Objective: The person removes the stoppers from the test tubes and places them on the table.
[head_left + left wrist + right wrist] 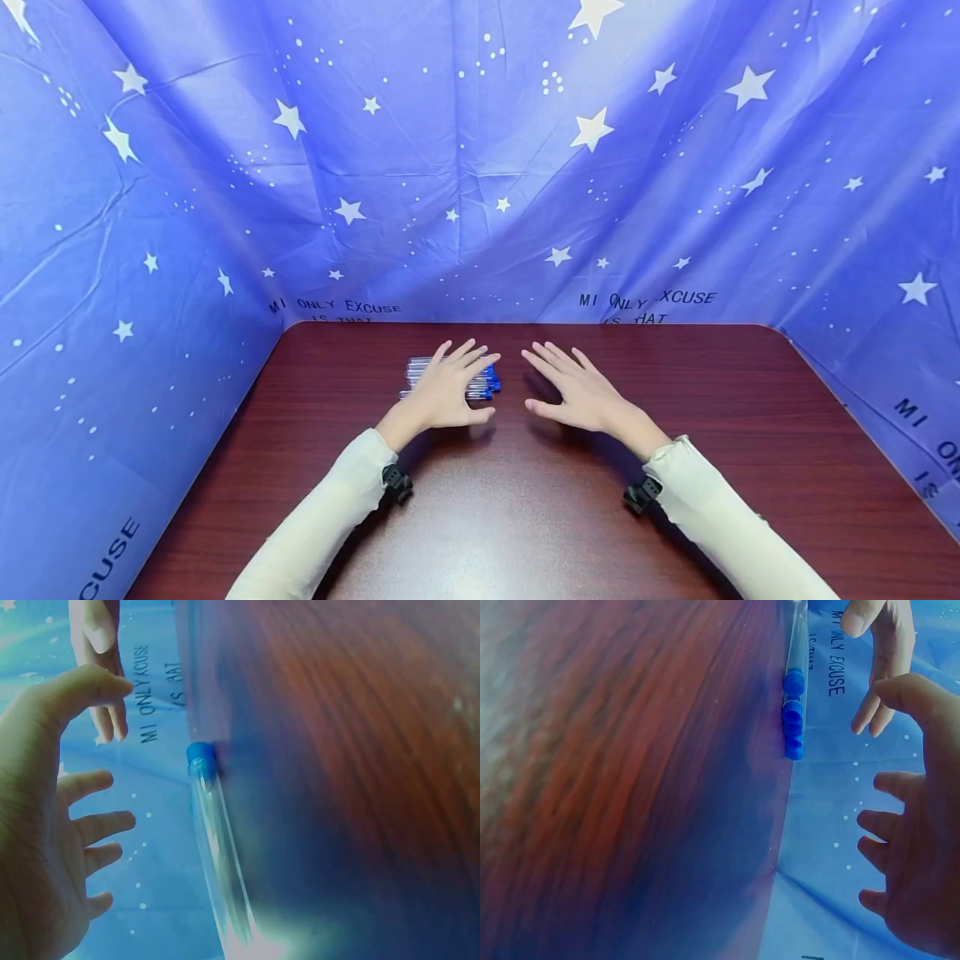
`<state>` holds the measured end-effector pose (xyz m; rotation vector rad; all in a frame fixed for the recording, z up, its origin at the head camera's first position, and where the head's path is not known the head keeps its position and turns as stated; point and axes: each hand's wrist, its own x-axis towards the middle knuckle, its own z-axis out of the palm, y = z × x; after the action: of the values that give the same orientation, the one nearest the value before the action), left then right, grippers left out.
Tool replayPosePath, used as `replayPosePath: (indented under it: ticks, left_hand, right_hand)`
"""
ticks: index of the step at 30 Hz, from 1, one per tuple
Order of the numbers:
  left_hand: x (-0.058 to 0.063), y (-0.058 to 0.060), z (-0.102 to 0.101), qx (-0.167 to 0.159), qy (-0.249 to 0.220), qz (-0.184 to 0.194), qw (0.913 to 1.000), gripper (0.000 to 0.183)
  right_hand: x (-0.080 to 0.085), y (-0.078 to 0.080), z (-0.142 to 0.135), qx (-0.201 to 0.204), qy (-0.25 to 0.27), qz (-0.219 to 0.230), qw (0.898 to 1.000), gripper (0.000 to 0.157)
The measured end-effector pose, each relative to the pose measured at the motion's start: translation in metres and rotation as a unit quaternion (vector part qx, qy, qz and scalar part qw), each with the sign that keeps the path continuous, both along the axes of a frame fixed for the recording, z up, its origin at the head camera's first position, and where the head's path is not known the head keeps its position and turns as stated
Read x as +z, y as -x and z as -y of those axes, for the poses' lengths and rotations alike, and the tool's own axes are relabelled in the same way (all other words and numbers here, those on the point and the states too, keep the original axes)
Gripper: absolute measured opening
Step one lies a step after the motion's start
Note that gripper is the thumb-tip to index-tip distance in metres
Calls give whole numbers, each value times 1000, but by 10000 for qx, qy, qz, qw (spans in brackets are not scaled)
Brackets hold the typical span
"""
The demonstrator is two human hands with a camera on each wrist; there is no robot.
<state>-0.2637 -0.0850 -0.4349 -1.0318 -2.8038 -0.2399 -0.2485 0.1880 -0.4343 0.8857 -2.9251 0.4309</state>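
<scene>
The head camera looks from high, forward and down, across the table (750,400) to the curtain (465,100). The left wrist camera (397,482) and right wrist camera (642,494) sit low, close to the table, and see it turned sideways — both views share the pens (793,712), the left hand (444,396) and the right hand (588,397)

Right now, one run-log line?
left hand: open, above blue-ended clear tubes | right hand: open, above table, empty | tubes: grouped on table

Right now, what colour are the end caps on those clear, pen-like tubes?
The end caps are blue, seen best in the right wrist view.
</scene>
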Motion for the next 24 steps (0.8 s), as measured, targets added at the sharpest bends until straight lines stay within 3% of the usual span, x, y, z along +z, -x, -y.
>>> replayPosePath:
  ticks: [10, 24]
  left_hand:
    - [8, 3, 14, 16, -204, -706, 9973, 72]
    - [9, 4, 25, 287, -131, -306, 9990, 40]
  right_hand:
    - [2, 8, 20, 322, 177, -829, 9959, 69]
    - [-4, 18, 44, 666, 419, -1015, 9917, 41]
